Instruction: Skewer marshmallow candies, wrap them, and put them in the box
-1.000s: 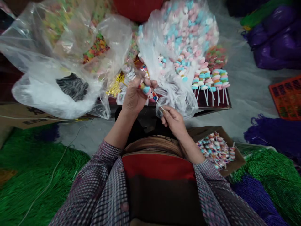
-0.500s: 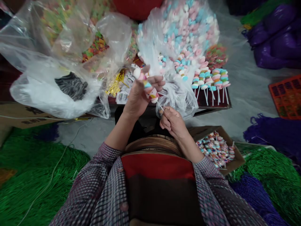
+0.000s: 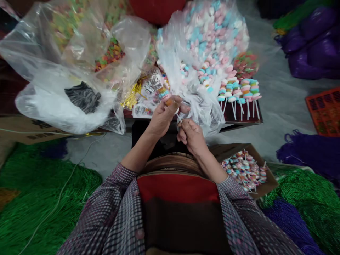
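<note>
- Pinching the stick (image 3: 179, 116) was done by the right hand (image 3: 193, 134); the candy skewer (image 3: 164, 94) was held between thumb and fingers of the left hand (image 3: 162, 118), near the printed packets (image 3: 142, 110).
- By too strong pressing, it might be deformed.
- Its lower part was mostly hidden; whether it was wrapped could not be distinguished.

held stick (image 3: 179, 115) looked smooth | left bag (image 3: 53, 102) was glossy clear plastic | purple sack (image 3: 305, 53) looked shiny plastic | box (image 3: 267, 188) was matt cardboard | sleeve (image 3: 95, 209) was matt cloth
</note>
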Demonstrator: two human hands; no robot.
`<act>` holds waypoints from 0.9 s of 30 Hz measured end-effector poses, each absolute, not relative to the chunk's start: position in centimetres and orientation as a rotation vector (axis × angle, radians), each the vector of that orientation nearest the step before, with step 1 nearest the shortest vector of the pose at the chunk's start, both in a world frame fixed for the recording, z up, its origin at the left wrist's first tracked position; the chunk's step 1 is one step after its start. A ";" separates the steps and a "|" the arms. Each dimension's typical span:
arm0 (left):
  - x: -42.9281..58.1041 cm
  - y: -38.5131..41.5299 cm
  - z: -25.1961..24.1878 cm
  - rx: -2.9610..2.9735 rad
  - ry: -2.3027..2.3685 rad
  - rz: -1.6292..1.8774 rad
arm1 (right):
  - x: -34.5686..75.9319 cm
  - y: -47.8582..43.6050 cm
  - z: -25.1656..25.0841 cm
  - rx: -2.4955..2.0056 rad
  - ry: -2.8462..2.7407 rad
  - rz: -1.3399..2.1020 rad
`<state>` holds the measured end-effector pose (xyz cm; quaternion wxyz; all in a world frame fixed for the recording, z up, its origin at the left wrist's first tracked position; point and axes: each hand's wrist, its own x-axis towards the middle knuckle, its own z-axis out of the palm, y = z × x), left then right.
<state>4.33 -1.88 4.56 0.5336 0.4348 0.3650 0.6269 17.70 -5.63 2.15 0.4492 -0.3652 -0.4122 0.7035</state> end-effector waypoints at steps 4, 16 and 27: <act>2.0 -1.4 6.8 1.003 0.792 1.551 | 18.4 -5.6 2.4 -0.796 -0.944 2.050; 4.6 -0.7 5.1 0.950 1.012 1.565 | 17.7 -5.5 2.2 -0.923 -0.960 1.868; 4.5 -2.6 2.1 1.016 1.163 1.516 | 18.2 -5.3 1.7 -1.077 -1.178 1.414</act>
